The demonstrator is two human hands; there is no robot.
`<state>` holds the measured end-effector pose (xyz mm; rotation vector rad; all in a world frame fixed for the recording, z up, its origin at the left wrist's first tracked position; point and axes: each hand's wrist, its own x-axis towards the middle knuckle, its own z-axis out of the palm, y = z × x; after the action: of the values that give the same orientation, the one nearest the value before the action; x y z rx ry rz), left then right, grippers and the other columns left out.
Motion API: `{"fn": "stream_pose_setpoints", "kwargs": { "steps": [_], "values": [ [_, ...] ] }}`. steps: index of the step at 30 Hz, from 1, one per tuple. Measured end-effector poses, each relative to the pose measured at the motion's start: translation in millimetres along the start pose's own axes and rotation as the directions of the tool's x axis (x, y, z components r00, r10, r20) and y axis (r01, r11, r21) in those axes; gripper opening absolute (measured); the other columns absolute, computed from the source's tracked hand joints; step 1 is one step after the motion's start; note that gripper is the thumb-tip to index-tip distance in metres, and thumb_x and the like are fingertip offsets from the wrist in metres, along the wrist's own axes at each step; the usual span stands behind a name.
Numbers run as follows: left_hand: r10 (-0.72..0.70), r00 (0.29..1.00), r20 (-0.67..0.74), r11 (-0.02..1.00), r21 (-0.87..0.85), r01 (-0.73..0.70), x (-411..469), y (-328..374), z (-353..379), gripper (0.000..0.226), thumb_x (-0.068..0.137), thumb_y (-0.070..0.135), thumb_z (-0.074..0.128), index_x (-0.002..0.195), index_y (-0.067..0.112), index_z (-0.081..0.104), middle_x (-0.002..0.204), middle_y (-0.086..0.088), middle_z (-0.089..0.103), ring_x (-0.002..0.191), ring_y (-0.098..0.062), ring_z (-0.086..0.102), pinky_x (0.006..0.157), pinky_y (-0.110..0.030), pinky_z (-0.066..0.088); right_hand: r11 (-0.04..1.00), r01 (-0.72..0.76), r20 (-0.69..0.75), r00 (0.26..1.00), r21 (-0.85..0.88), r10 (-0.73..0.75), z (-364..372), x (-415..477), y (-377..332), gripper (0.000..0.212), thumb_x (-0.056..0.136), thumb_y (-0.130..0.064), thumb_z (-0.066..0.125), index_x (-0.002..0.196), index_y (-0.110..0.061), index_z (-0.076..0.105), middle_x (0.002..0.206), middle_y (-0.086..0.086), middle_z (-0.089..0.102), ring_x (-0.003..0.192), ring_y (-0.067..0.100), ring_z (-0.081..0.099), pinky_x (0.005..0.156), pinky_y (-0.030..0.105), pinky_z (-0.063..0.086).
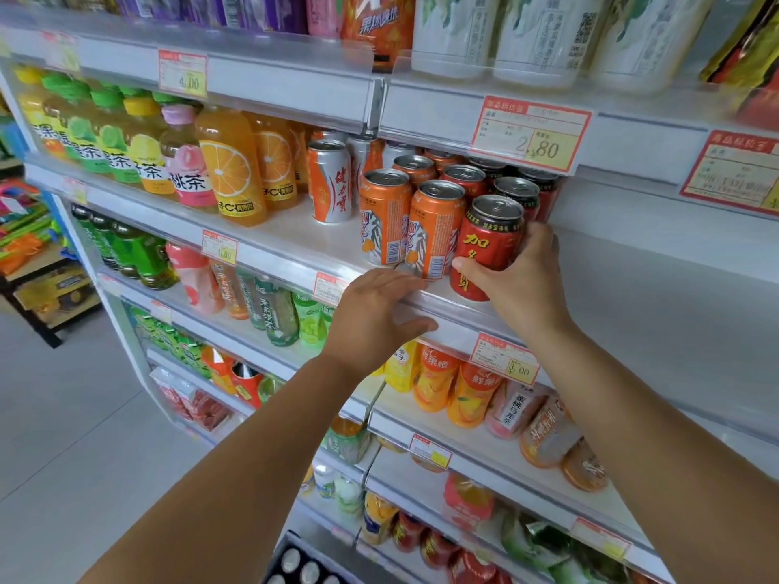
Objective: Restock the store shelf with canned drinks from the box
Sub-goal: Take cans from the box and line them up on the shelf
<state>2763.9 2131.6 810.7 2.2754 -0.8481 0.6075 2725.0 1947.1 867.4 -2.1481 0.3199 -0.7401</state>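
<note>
Closest to the lens: two bare forearms (pixel 236 478) reaching up from the bottom edge. Corner of the box (pixel 280 541) tucked low between them, a few silver can tops (pixel 291 558) showing inside. Plenty left to put out, by the look of it.

Only the one head view, so going through that. Right hand (pixel 525 284) wrapped round a red can (pixel 484 246) at the front lip of the shelf (pixel 457 326). Thumb across the label side, fingers (pixel 541 236) curled round the far side. Firm grasp, no sign of letting go. Can upright, base on or just above the shelf board, can't tell which. Just beside the two orange cans (pixel 434 229) in the front row and lined up ahead of the dark-topped cans (pixel 516 191) behind. Probably being slotted in as the front of that column, label facing out toward shoppers.

Left hand (pixel 371 318) holding nothing. Fingers (pixel 400 280) pretty much straight and relaxed, laid over the shelf's front rail just below the orange cans, thumb stretched along the rail's face. Guessing a steadying brace while reaching, or maybe a guard against nudging the neighbours off the edge. Not touching any can, as far as visible.

Next up, presumably: seat the red one, release, back down to the box.
</note>
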Motion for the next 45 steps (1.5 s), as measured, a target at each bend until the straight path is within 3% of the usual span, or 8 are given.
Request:
{"fn": "stream_pose_setpoints", "kwargs": {
  "steps": [5, 9, 14, 17, 21, 27, 34, 45],
  "values": [
    [-0.020, 0.995, -0.096, 0.997, -0.082, 0.012, -14.7, 4.5, -4.5, 0.054, 0.080, 0.037, 0.076, 0.127, 0.015, 0.062, 0.131, -0.001, 0.063, 0.126, -0.017, 0.052, 0.110, -0.031, 0.039, 0.999, 0.015, -0.057, 0.998, -0.038, -0.017, -9.6, -14.3, 4.4, 0.082, 0.067, -0.045, 0.082, 0.132, -0.019, 0.038, 0.128, 0.003, 0.046, 0.114, 0.018, 0.053, 0.092, 0.034, 0.047],
    [-0.050, 0.935, -0.352, 0.998, -0.064, 0.030, -73.5, -6.9, -12.8, 0.036, 0.088, 0.020, 0.067, 0.123, 0.009, 0.062, 0.121, -0.006, 0.065, 0.117, -0.022, 0.056, 0.103, -0.029, 0.042, 0.905, 0.416, -0.255, 0.889, 0.095, -0.382, -16.4, -72.6, 5.1, 0.039, 0.086, -0.018, 0.068, 0.116, -0.025, 0.044, 0.104, 0.016, 0.052, 0.092, 0.027, 0.054, 0.081, 0.038, 0.047],
    [-0.400, 0.916, -0.021, 0.916, -0.003, 0.400, -200.6, -62.8, 10.6, 0.034, 0.090, 0.029, 0.056, 0.123, 0.021, 0.060, 0.124, 0.003, 0.062, 0.114, -0.017, 0.055, 0.089, -0.029, 0.049, 0.901, 0.352, 0.209, 0.890, 0.254, -0.406, 41.9, -163.8, 41.7, 0.027, 0.089, -0.017, 0.056, 0.110, -0.031, 0.046, 0.094, 0.006, 0.050, 0.076, 0.022, 0.051, 0.072, 0.026, 0.045],
    [-0.741, 0.617, 0.264, 0.660, 0.116, 0.743, -293.2, -95.3, 33.4, 0.046, 0.091, 0.027, 0.059, 0.136, 0.029, 0.048, 0.140, 0.007, 0.049, 0.124, -0.019, 0.051, 0.089, -0.034, 0.048, 0.986, 0.127, 0.573, 0.803, 0.107, -0.166, 106.0, -213.9, 94.4, 0.024, 0.090, -0.024, 0.058, 0.112, -0.027, 0.050, 0.099, -0.002, 0.051, 0.085, 0.012, 0.055, 0.069, 0.017, 0.045],
    [-0.912, 0.107, 0.396, 0.234, 0.287, 0.929, -423.3, -118.9, 69.1, 0.052, 0.095, 0.030, 0.053, 0.143, 0.028, 0.035, 0.145, 0.002, 0.040, 0.126, -0.021, 0.046, 0.094, -0.035, 0.046, 0.977, -0.020, 0.855, 0.479, -0.214, 0.197, 195.9, -282.9, 187.8, 0.038, 0.093, -0.016, 0.059, 0.129, -0.023, 0.051, 0.115, -0.006, 0.050, 0.102, 0.012, 0.058, 0.080, 0.025, 0.046],
    [-0.878, -0.218, 0.426, -0.044, 0.382, 0.923, -575.7, -161.1, 161.4, 0.051, 0.097, 0.027, 0.048, 0.145, 0.026, 0.033, 0.146, 0.001, 0.040, 0.130, -0.020, 0.044, 0.102, -0.034, 0.037, 0.895, 0.067, 0.885, 0.195, -0.441, 0.422, 331.2, -386.3, 332.6, 0.042, 0.092, -0.024, 0.057, 0.133, -0.020, 0.048, 0.124, 0.005, 0.053, 0.107, 0.021, 0.056, 0.087, 0.037, 0.047],
    [-0.888, -0.191, 0.419, -0.051, 0.323, 0.945, -690.9, -256.3, 312.9, 0.063, 0.092, 0.036, 0.059, 0.146, 0.025, 0.029, 0.141, -0.001, 0.042, 0.126, -0.023, 0.044, 0.101, -0.039, 0.041, 0.881, 0.181, 0.899, 0.117, -0.438, 0.423, 473.9, -489.1, 486.7, 0.050, 0.089, -0.028, 0.059, 0.137, -0.023, 0.045, 0.129, 0.004, 0.050, 0.114, 0.024, 0.053, 0.095, 0.043, 0.045],
    [-0.987, 0.038, 0.154, 0.107, 0.476, 0.873, -748.0, -344.6, 451.8, 0.080, 0.081, 0.046, 0.070, 0.145, 0.016, 0.033, 0.139, -0.004, 0.044, 0.125, -0.026, 0.039, 0.098, -0.036, 0.039, 0.842, 0.479, 0.959, 0.244, -0.248, 0.144, 604.2, -541.0, 558.6, 0.075, 0.082, -0.028, 0.070, 0.147, -0.024, 0.031, 0.147, 0.007, 0.027, 0.112, 0.026, 0.057, 0.076, 0.033, 0.045]
  ]
}}
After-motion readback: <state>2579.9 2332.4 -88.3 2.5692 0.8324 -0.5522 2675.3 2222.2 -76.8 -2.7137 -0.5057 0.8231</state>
